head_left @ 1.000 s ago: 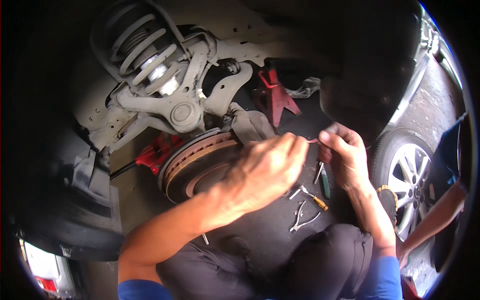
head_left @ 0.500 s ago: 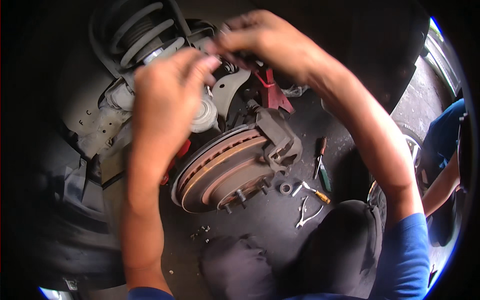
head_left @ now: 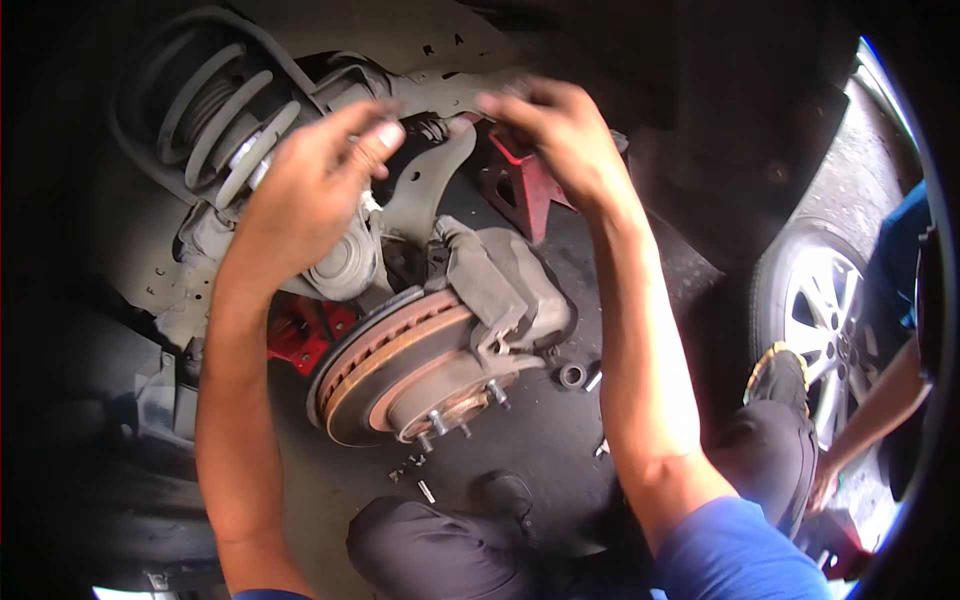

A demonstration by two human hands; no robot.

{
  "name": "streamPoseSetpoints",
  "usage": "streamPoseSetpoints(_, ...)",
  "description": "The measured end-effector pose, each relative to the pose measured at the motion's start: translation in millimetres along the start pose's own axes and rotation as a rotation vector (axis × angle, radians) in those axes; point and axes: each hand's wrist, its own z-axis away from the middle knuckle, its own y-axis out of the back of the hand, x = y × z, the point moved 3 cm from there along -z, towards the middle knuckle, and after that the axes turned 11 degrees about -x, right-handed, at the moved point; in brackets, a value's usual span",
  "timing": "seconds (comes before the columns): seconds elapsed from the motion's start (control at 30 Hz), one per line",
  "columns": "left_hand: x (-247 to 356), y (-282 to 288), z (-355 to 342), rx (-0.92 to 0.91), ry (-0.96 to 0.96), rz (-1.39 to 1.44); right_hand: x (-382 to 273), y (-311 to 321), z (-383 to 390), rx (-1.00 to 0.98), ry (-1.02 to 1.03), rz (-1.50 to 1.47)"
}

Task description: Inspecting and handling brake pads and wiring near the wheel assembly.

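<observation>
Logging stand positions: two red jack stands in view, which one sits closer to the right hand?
The red jack stand at upper centre, directly below the right hand. The other red stand sits lower left, behind the brake disc, nearer the left forearm.

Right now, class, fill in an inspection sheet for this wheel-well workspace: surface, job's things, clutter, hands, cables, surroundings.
Surface: dark asphalt ground.
Job's things: rust-toned round brake disc with studs, grey metal caliper, pale coil spring.
Clutter: small socket and loose bits on the ground; red jack stand.
Hands: left hand and right hand raised at the suspension arm; grip unclear.
Cables: nothing seen.
Surroundings: silver alloy wheel, another person's arm.
</observation>
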Motion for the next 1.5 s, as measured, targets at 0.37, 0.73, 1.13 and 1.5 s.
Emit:
streamPoseSetpoints(0.37, -75.1, -75.2, -111.6, -0.701, 0.239, -0.649, 258.4, -31.5, 56.2, -0.288, -0.611, -0.805)
streamPoseSetpoints(0.73, -148.8, -124.8, -112.5, -1.085, 0.598, -0.756, 287.1, -123.9, 102.9, -0.393, -0.766, -1.3)
streamPoseSetpoints(1.13, -151.4, -108.1, -129.7, -1.048, 0.55, -0.462, 265.0, -98.1, 36.0, -0.117, -0.321, -1.691)
streamPoseSetpoints(1.5, -145.3, -91.1, -139.5, -0.851, 0.599, -0.052, 214.9, -53.4, -4.0, -0.194, -0.196, -1.253)
